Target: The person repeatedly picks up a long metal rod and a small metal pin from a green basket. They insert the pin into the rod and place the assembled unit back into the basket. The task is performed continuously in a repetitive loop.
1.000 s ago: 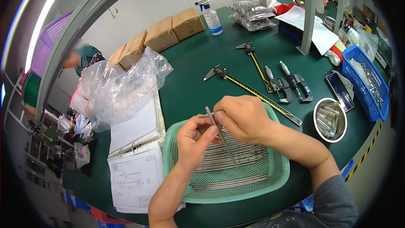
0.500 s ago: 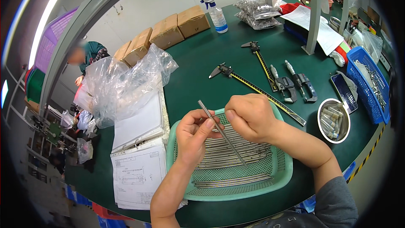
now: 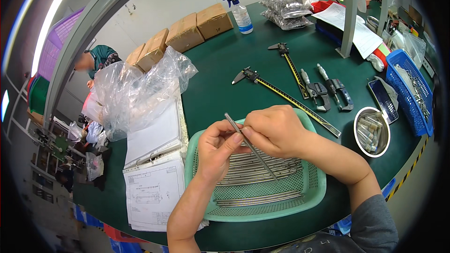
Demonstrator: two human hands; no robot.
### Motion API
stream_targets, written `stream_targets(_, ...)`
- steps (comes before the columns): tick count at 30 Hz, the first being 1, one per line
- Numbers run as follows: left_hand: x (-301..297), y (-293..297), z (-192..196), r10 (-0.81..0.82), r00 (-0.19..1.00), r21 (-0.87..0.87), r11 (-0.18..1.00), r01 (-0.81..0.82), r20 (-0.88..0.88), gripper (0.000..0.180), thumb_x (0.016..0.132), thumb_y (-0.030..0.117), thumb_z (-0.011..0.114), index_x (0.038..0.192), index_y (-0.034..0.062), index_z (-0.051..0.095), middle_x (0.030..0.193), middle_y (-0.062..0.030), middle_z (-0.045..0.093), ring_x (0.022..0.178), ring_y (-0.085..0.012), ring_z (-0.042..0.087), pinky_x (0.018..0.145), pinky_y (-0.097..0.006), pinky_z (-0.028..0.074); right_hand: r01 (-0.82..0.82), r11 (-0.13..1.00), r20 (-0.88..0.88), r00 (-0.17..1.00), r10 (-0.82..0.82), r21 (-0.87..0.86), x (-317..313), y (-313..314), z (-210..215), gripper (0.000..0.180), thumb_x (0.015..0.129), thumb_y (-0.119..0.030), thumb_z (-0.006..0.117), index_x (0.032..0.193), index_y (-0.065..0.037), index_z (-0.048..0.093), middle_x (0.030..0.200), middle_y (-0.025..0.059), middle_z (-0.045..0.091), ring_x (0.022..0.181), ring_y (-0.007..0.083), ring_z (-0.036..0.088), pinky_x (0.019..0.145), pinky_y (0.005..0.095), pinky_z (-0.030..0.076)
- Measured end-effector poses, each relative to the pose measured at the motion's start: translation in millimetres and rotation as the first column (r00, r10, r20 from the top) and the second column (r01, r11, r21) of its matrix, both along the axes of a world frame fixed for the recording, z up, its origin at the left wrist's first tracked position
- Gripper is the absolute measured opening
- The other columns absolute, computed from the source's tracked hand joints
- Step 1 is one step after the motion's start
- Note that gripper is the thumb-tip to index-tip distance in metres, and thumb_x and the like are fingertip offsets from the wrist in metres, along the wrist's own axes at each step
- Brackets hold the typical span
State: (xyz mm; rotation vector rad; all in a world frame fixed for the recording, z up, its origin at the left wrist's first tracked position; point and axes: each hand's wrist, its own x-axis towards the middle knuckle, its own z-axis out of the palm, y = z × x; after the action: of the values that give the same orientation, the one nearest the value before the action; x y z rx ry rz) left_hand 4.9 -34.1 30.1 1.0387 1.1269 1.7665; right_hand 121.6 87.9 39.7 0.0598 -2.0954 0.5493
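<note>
A thin metal rod (image 3: 258,155) slants over the green mesh basket (image 3: 320,188), pinched between the thumb and fingers of my left hand (image 3: 214,153). My right hand (image 3: 277,132) is closed, its thumb and bent fingers right up against the rod near my left fingertips. Whatever it may grip is hidden by the fingers. Below both hands, many similar metal rods (image 3: 255,172) lie in the basket. A separate small group of rods (image 3: 260,199) rests along its near side.
Two calipers (image 3: 290,99) and two micrometers (image 3: 318,94) lie beyond the basket. A metal bowl (image 3: 387,137) of small glass vials and a blue basket (image 3: 404,86) stand right. Left are an open binder (image 3: 154,192) and plastic bags (image 3: 140,91). Cardboard boxes (image 3: 185,33) and a spray bottle (image 3: 242,18) stand behind.
My right hand has moved left and slightly down, from just apart to up against the rod beside my left fingers. The rod has shifted slightly right.
</note>
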Motion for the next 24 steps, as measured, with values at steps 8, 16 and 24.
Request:
stream_targets(8, -12, 0, 0, 0.027, 0.994, 0.054, 0.998, -0.033, 0.106, 0.015, 0.088, 0.008, 0.05, 0.102, 0.0014, 0.05, 0.092, -0.0099, 0.057, 0.084, -0.0202, 0.061, 0.066, -0.033, 0.057, 0.01, 0.999, -0.126, 0.992, -0.017, -0.051, 5, 2, 2, 0.015, 0.069, -0.007, 0.055, 0.058, -0.007, 0.045, 0.048, 0.0057, 0.044, 0.04, 0.024, 0.047, 0.039, 0.0328, 0.036)
stream_targets(16, -18, -3, 4, 0.082, 0.973, 0.103, 0.989, -0.106, 0.216, 0.016, 0.09, 0.011, 0.049, 0.104, 0.0045, 0.048, 0.092, -0.0065, 0.057, 0.083, -0.0178, 0.061, 0.067, -0.032, 0.057, -0.056, 0.998, -0.09, 0.995, 0.054, -0.028, 4, 3, 1, 0.015, 0.063, -0.006, 0.054, 0.053, -0.007, 0.043, 0.045, 0.0057, 0.041, 0.037, 0.024, 0.044, 0.036, 0.033, 0.033)
stream_targets(24, -33, -6, 4, 0.25, 0.912, 0.085, 0.953, -0.292, 0.326, 0.018, 0.09, 0.013, 0.049, 0.106, 0.0058, 0.047, 0.092, -0.0044, 0.058, 0.084, -0.0147, 0.06, 0.067, -0.029, 0.057, -0.087, 0.996, -0.025, 0.996, 0.087, -0.03, 3, 1, 1, 0.015, 0.064, -0.008, 0.054, 0.054, -0.006, 0.042, 0.046, 0.0061, 0.042, 0.039, 0.0252, 0.044, 0.037, 0.0341, 0.033)
